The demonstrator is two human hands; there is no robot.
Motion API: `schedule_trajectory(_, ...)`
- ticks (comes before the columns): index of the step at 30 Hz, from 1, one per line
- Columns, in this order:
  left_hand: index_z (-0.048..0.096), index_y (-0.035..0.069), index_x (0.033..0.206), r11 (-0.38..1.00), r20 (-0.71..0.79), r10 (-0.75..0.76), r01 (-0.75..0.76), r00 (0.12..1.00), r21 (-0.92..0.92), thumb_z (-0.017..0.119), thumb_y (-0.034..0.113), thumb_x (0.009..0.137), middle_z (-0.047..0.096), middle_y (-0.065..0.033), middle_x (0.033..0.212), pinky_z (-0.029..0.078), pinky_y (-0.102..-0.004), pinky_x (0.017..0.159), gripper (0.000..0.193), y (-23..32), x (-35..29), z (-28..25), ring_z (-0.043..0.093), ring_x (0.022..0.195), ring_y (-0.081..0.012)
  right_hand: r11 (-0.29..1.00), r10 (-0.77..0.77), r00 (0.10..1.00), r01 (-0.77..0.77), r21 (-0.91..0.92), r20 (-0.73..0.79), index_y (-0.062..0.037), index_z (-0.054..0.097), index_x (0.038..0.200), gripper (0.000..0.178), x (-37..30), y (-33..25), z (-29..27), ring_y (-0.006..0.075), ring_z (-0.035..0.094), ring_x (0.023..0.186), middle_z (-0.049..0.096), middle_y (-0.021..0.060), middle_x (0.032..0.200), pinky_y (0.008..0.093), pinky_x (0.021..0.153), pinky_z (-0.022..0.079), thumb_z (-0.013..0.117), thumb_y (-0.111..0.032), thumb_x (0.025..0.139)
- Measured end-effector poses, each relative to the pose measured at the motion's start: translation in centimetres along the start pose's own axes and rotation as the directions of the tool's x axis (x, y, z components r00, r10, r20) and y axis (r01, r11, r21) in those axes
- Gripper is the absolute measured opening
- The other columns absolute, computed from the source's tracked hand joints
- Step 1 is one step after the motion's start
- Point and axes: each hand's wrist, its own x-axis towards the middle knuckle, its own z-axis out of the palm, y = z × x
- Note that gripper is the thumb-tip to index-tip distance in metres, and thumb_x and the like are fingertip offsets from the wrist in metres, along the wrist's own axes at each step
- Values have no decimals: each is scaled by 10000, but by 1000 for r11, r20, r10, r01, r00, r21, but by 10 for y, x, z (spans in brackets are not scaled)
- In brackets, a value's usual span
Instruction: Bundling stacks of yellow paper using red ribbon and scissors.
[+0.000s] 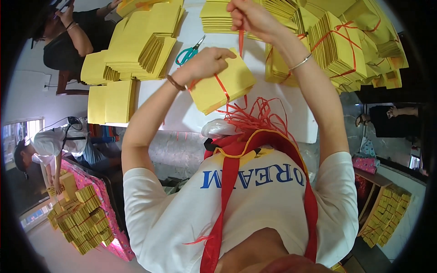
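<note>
A stack of folded yellow paper (236,81) lies slanted on the white table (157,98) in front of me. Red plastic string (221,87) passes around it. My left hand (207,63) bears down on the top of the stack, its fingers bent over the paper and string. Raised beyond the stack, my right hand (255,20) is closed on a length of red string (241,43) pulled upward from it. Teal-handled scissors (187,54) lie beside my left hand. Loose red strings (259,116) hang in a tangle at the near edge, by my red apron (273,139).
Untied yellow paper stacks (136,50) are piled at the left of the table. Tied bundles (339,48) crowd the right. Across the table, a person (75,43) raises a hand. Another person (63,141) handles bundles on a pink-covered table (107,218); more bundles (387,214) fill a box.
</note>
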Motion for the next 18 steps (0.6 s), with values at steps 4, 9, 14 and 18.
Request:
schedule_trajectory(4, 518, 15, 921, 826, 130, -128, 178, 983, -535, 554, 171, 800, 497, -11, 625, 362, -215, 451, 200, 18, -1, -35, 425, 481, -68, 897, -289, 842, 72, 437, 455, -41, 507, 834, 331, 13, 38, 17, 78, 373, 557, 406, -28, 614, 213, 554, 357, 359, -317, 940)
schedule_trajectory(9, 482, 49, 727, 638, 158, -291, 315, 944, -703, 537, 201, 842, 463, 11, 575, 291, -188, 376, 199, 6, 0, -32, 388, 445, -32, 851, -405, 865, 475, -222, 297, -29, 564, 810, 358, -7, 26, 49, 133, 486, 655, 527, 23, 687, 246, 624, 391, 383, -315, 924)
schedule_trajectory(14, 561, 44, 794, 671, 258, -159, 296, 953, -680, 451, 325, 900, 482, 19, 568, 254, -141, 352, 319, 6, -1, -26, 354, 414, -4, 559, -692, 660, 746, -362, 292, -25, 553, 858, 325, 2, 33, 38, 205, 502, 953, 532, 80, 1028, 303, 829, 371, 456, -334, 883)
schedule_trajectory(18, 573, 41, 837, 531, 258, -210, 331, 943, -780, 463, 325, 898, 470, 34, 560, 226, -131, 340, 311, 6, -6, -33, 336, 401, 3, 969, -216, 972, 226, -103, 97, -23, 407, 982, 340, -9, 63, 19, 137, 477, 995, 518, 93, 1015, 267, 879, 362, 530, -314, 856)
